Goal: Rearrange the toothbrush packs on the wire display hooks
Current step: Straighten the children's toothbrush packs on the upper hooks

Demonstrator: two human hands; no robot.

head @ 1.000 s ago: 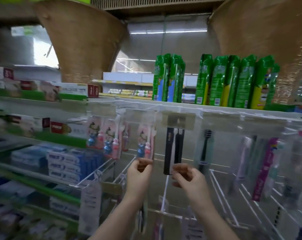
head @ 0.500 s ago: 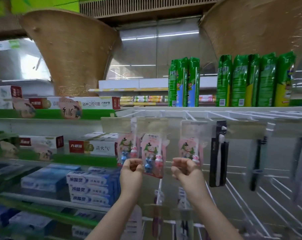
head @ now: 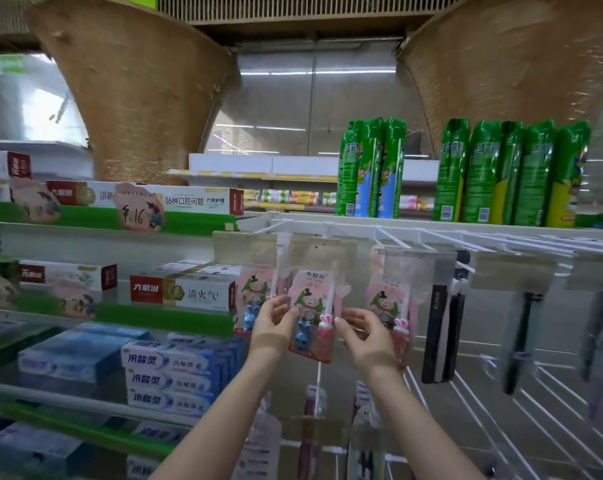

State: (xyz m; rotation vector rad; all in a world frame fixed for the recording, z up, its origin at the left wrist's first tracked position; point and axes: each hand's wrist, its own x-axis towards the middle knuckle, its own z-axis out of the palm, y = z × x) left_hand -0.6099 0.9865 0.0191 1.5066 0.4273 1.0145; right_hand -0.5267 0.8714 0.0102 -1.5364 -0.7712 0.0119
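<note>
Pink card and clear plastic: a children's toothbrush pack with a blue rabbit and a pink rabbit, hanging from a white wire hook under the top shelf, middle of the scene. Gripped on both sides: left hand pinching the left edge, thumb over the front near the blue rabbit; right hand pinching the right edge beside the pink rabbit, fingers curled round it. Both bare forearms reaching up from the near bottom edge.

Just left of it, partly behind the left hand, a second pink pack on the next hook. Just right, behind the right hand, a third pink pack. Further right, a black toothbrush pack hanging tilted, then darker, blurred packs toward the right edge. Lower down and near, more hanging packs, too blurred to read.

Above, on the top shelf, tall green spray cans in two groups. To the left, shelves with green edge strips holding toothpaste boxes; below those, blue and white boxes stacked in rows. A handwritten price tag clipped to the upper left shelf. White wire racking running down the right side.
</note>
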